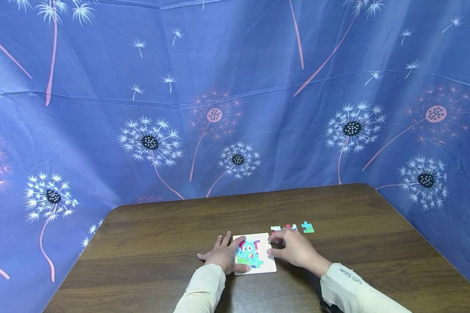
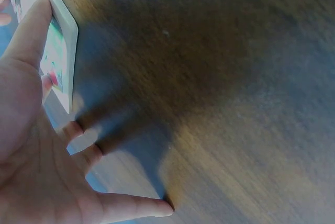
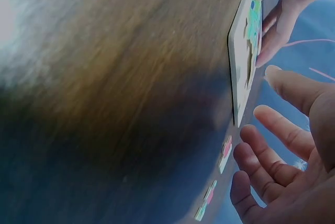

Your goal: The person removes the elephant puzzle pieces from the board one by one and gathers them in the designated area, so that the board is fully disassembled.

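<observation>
A white-framed jigsaw board [image 1: 272,266] lies flat on the table, with a blue cartoon creature picture [image 1: 250,250] filling the left part of its recess. My left hand [image 1: 221,254] spreads its fingers at the board's left side; the thumb presses the near part of the frame and the index finger touches the far part. Over the board's right edge hovers my right hand [image 1: 297,248], fingers loosely bent, thumb and index finger apart with nothing between them. Behind it are a white-and-pink puzzle piece [image 1: 275,228], a red-and-white one [image 1: 293,226] and a teal-and-green one [image 1: 307,227].
The brown wooden table [image 1: 160,243] has a rounded far edge. A blue cloth [image 1: 258,108] with dandelion prints hangs behind it and at both sides. The loose pieces lie in a row beyond the board's far right corner.
</observation>
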A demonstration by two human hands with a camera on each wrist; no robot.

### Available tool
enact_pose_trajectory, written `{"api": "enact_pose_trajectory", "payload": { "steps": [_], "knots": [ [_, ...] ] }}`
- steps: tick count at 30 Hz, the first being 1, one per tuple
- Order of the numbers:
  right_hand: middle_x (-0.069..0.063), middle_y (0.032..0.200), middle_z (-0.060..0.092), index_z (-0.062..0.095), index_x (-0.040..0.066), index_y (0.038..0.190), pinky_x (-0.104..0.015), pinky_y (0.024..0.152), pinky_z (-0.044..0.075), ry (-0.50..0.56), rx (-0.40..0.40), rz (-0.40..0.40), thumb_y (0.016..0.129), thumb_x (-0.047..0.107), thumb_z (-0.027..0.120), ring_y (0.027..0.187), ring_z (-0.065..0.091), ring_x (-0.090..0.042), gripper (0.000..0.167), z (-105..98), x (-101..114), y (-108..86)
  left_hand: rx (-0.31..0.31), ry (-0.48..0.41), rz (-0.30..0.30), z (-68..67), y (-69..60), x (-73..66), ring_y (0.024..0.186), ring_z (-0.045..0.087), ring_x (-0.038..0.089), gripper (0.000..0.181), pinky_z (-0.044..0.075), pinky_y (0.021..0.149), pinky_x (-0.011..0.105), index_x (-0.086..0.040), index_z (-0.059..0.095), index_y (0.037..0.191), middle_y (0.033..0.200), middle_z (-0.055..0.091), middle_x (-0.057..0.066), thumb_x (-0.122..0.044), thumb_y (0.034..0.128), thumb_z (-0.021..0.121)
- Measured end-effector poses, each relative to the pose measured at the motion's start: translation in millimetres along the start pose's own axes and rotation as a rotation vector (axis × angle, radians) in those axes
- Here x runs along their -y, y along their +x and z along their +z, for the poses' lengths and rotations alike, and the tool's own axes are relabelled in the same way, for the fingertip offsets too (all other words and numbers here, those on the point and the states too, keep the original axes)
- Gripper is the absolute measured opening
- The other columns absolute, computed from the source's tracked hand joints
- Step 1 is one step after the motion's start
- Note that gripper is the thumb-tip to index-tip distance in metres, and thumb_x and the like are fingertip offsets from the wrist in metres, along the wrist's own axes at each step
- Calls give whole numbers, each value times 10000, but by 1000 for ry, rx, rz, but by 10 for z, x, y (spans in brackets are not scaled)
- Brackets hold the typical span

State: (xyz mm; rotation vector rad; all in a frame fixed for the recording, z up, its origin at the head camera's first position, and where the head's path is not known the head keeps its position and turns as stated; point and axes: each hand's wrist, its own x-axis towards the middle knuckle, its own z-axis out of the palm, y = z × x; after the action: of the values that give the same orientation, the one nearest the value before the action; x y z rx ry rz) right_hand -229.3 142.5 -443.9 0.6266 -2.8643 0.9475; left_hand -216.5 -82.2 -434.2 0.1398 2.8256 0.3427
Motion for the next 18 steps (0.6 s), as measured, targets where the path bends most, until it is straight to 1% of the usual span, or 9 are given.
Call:
{"api": "enact_pose_trajectory", "payload": {
  "steps": [6,10,18],
  "knots": [
    [66,806,574,761,131,972,-271,626,418,-14,-12,6,774,226,884,729,494,-85,252,55,66,35,5,11,-11,4,11,5,1512,275,326,834,309,912,870,-346,423,1528,1638,312,56,-537,816,814],
    [55,799,566,761,132,967,-272,604,409,-28,-26,9,757,229,897,721,499,-102,269,95,111,56,3,13,-11,11,9,0,1510,278,329,833,312,908,870,-348,426,1526,1637,314,57,-543,815,812],
    [43,816,584,756,167,943,-315,587,434,-57,-29,77,738,262,910,723,515,-104,273,143,190,97,0,4,-9,-4,9,-2,1512,278,321,837,308,917,868,-338,431,1526,1639,316,53,-537,812,818]
  ]
}}
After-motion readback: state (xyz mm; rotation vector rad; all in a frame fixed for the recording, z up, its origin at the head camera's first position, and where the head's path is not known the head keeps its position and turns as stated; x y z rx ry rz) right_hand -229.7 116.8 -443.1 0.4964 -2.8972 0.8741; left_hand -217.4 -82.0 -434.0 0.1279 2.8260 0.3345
